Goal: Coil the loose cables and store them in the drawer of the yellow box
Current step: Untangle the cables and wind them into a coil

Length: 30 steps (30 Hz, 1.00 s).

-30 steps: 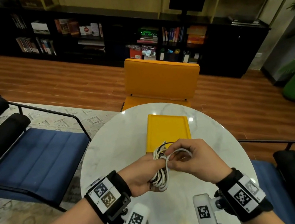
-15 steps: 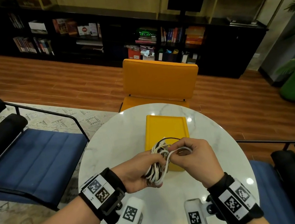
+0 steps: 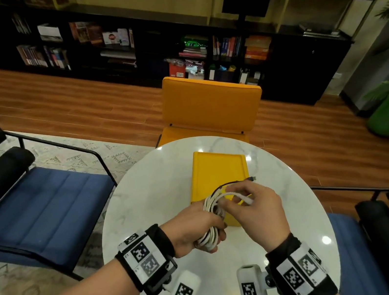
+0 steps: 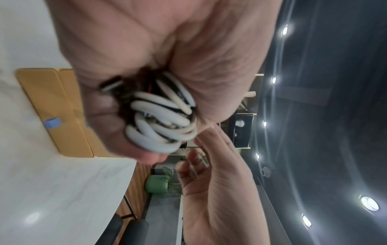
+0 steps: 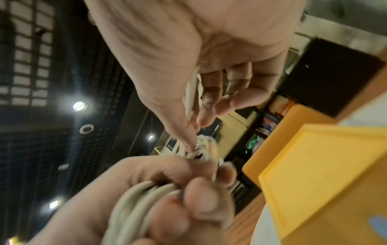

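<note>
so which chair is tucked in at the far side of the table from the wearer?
The orange chair, directly beyond the yellow box. The blue chair stands off to the left.

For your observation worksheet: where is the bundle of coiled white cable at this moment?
In the head view, the bundle of coiled white cable is gripped in the left hand above the round white marble table, just in front of the yellow box.

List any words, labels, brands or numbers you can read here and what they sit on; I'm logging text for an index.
None can be read.
Wristbands: black-and-white square code patterns only; tiny marks beside them are too small to read.
White camera housings: the same kind of code pattern, no words.
Books on the shelf: spines and covers too small and blurred.
Yellow box: no text seen.
</note>
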### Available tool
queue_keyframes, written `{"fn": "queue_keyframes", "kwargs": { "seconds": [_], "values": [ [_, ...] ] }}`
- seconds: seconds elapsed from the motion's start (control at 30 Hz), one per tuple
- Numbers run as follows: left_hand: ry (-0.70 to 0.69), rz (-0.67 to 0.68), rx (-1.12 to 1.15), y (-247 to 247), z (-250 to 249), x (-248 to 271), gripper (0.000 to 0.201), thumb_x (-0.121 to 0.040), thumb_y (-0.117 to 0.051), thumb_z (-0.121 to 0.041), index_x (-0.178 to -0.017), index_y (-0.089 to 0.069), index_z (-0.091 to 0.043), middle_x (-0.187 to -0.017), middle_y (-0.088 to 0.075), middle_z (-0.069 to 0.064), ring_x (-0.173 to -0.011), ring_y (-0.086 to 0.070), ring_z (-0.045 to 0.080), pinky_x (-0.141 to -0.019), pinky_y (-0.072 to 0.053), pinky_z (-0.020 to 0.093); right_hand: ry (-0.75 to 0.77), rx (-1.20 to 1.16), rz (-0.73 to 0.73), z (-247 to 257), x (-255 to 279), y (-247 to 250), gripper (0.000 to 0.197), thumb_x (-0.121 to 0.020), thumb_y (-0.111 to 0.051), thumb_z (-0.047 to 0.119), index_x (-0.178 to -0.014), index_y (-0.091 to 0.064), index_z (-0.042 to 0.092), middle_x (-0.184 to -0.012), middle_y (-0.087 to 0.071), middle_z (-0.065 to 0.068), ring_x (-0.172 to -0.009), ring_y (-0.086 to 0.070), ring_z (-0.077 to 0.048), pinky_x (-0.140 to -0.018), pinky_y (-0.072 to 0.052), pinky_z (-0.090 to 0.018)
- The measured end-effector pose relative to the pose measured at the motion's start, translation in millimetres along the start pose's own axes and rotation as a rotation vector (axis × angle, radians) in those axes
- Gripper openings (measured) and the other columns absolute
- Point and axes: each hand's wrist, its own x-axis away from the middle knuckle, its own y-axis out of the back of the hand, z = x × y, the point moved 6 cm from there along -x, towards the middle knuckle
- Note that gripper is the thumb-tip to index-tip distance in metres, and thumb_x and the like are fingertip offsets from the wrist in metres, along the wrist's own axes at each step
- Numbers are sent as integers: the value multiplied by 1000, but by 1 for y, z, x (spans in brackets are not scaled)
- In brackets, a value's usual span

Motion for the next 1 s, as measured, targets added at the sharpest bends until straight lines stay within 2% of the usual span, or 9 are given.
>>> {"fn": "queue_keyframes", "kwargs": {
  "seconds": [0.13, 0.23, 0.3, 0.4, 0.5, 0.6, 0.77, 0.9, 1.0],
  "values": [
    [5, -51, 15, 10, 4, 2, 17, -91, -57, -2, -101, -59, -15, -68, -57, 8, -55, -54, 17, -53, -54, 33, 272, 275, -62, 25, 11, 26, 49, -77, -83, 31, -121, -61, 31, -128, -54, 7, -117, -50, -17, -95, -48, -35],
    [-76, -15, -144, 11, -3, 7, 14, -84, -65, -10, -97, -63, -16, -64, -53, 4, -51, -51, 13, -49, -47, 29, 495, 575, 128, 48, 17, 19, 92, -80, -69, 61, -155, -28, 26, -163, -21, -5, -149, -20, -28, -117, -22, -42],
    [-145, 16, -231, 6, -12, 11, 20, -79, -73, -18, -95, -64, -13, -63, -52, 1, -49, -49, 10, -45, -45, 27, 418, 680, 394, 37, 10, -3, 98, -84, -49, 74, -159, -4, 30, -167, -14, -1, -152, -16, -25, -121, -21, -47],
    [-232, -4, -233, 9, -24, 15, 10, -86, -67, -4, -91, -65, -13, -62, -57, 1, -48, -52, 10, -44, -46, 29, 217, 473, 606, 4, 4, -18, 74, -100, -42, 54, -156, 5, 42, -145, -54, -2, -126, -55, -25, -100, -48, -41],
    [-284, -68, -160, 17, -27, 18, 12, -87, -71, -4, -99, -68, -5, -61, -63, 0, -51, -54, 14, -44, -46, 28, 110, 174, 471, -5, 11, -26, 64, -107, -40, 25, -155, -2, 41, -120, -70, 3, -101, -64, -9, -82, -47, -11],
    [-288, -117, -10, 15, -24, 16, 19, -90, -65, -1, -107, -65, 7, -66, -62, 11, -48, -55, 14, -43, -45, 27, 52, -97, 211, -6, 24, -40, 55, -104, -34, 38, -152, -9, 50, -87, -66, 9, -75, -60, -3, -71, -48, -20],
    [-215, -68, 88, 6, -10, 13, 25, -92, -62, -6, -114, -63, 6, -75, -63, 12, -65, -57, 20, -48, -48, 30, -129, -573, 160, 1, 31, -55, 55, -100, -36, 53, -152, -17, 51, -151, -41, 28, -135, -36, 15, -108, -40, -22],
    [-238, -65, 103, -3, -3, 13, 27, -94, -59, -9, -119, -66, -13, -89, -67, 10, -72, -60, 16, -52, -50, 32, -260, -601, 189, -2, 28, -68, 86, -73, -30, 94, -150, -13, 59, -159, -22, 32, -148, -21, 4, -121, -24, -47],
    [-220, -86, 132, -2, 4, 11, 28, -95, -58, -8, -120, -65, -17, -90, -68, 9, -67, -63, 9, -54, -51, 32, -345, -570, 260, -11, 30, -74, 94, -62, -29, 103, -146, -18, 64, -164, -16, 24, -152, -14, -5, -122, -17, -57]
  ]
}}
